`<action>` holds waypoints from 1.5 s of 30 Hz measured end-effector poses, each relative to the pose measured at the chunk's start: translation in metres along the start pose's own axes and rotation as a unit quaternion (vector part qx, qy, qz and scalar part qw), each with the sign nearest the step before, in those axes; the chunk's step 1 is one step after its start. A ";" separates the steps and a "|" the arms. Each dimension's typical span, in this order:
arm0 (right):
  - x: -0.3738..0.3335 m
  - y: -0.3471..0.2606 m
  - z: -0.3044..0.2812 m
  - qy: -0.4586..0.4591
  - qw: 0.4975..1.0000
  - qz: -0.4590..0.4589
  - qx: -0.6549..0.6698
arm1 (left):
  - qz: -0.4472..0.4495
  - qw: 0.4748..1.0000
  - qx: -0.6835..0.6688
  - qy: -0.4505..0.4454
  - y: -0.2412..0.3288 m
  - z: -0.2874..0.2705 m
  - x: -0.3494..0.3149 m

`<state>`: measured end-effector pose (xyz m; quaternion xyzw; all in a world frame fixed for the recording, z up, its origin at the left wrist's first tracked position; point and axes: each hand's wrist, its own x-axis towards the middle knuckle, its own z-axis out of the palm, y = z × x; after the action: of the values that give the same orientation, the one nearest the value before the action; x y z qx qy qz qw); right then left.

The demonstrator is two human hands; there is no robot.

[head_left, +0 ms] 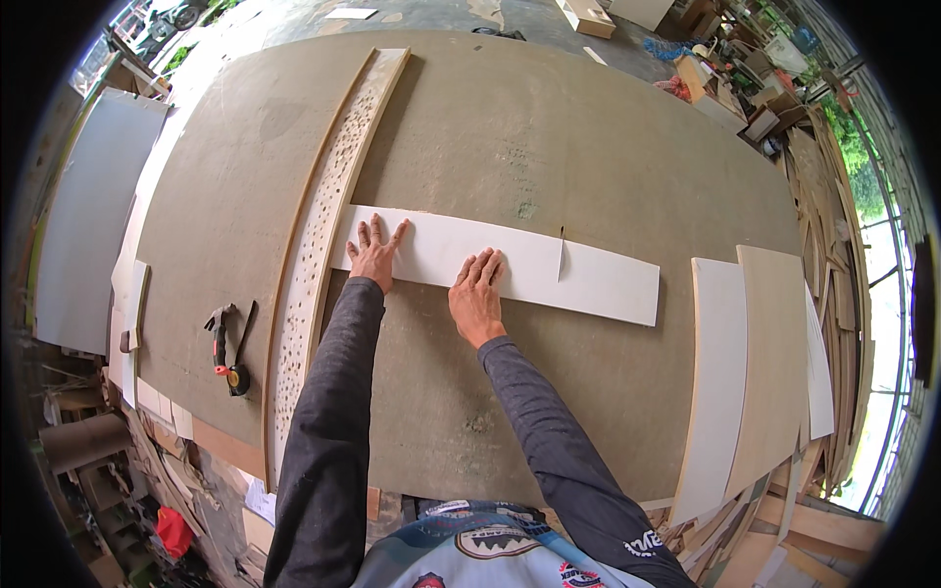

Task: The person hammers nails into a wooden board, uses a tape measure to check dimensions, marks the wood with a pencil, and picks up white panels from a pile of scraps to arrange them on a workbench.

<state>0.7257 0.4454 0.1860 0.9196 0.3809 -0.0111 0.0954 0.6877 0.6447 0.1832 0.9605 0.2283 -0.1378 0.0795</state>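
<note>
A long white board strip [588, 279] lies across a large brown worktable [549, 157]. My left hand [375, 255] presses flat on the strip's left end, fingers spread. My right hand [477, 294] rests flat on the strip's near edge a little to the right, fingers together. A thin pencil [562, 253] stands or lies on the strip further right, apart from both hands. The strip's left end touches a long perforated wooden rail [328, 225] that runs along the table.
A hammer and a tape measure [227, 348] lie at the table's left, near the front edge. Several pale boards [755, 372] are stacked at the right end. White panels [93, 216] stand to the left. Scrap wood and clutter surround the table.
</note>
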 end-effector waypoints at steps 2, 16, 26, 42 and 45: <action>0.002 0.002 0.002 0.006 1.000 0.003 0.003 | 0.002 1.000 -0.003 0.001 0.002 -0.001 0.002; 0.014 0.006 0.007 0.044 0.998 0.013 0.036 | 0.004 1.000 -0.027 0.004 0.006 -0.010 0.010; 0.025 0.012 0.007 0.048 0.998 0.018 0.039 | 0.003 1.000 -0.022 0.007 0.007 -0.010 0.025; 0.075 0.036 -0.004 0.006 1.000 0.017 -0.005 | 0.010 1.000 -0.021 0.013 0.006 -0.019 0.083; 0.090 0.041 -0.004 0.006 1.000 0.018 -0.014 | 0.015 0.999 -0.029 0.012 0.007 -0.024 0.098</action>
<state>0.8181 0.4800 0.1886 0.9250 0.3648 0.0014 0.1064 0.7803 0.6844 0.1774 0.9626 0.2189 -0.1189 0.1065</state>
